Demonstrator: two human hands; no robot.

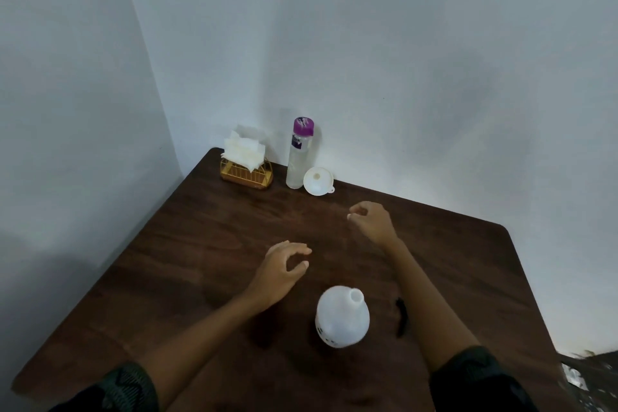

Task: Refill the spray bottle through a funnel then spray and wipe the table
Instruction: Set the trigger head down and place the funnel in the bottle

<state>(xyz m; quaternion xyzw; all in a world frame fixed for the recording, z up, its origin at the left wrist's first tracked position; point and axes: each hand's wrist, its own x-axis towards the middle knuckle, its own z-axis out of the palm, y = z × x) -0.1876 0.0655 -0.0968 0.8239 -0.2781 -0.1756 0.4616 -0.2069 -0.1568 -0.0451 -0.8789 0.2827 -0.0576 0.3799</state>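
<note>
A white spray bottle (342, 318) stands uncapped near the front of the dark wooden table (200, 244), its neck open. A black spray head (401, 316) lies just right of it. A white funnel (317, 181) lies at the back beside a clear water bottle (298, 154) with a purple cap. My left hand (284, 266) hovers above the table left of the spray bottle, fingers loosely curved, holding nothing. My right hand (371, 219) is stretched toward the funnel, fingers loosely curled and empty, a short way from it.
A gold wire holder (245, 174) with white tissues stands in the back left corner by the walls. The table's right edge (521, 264) runs diagonally; clutter shows past it at the lower right.
</note>
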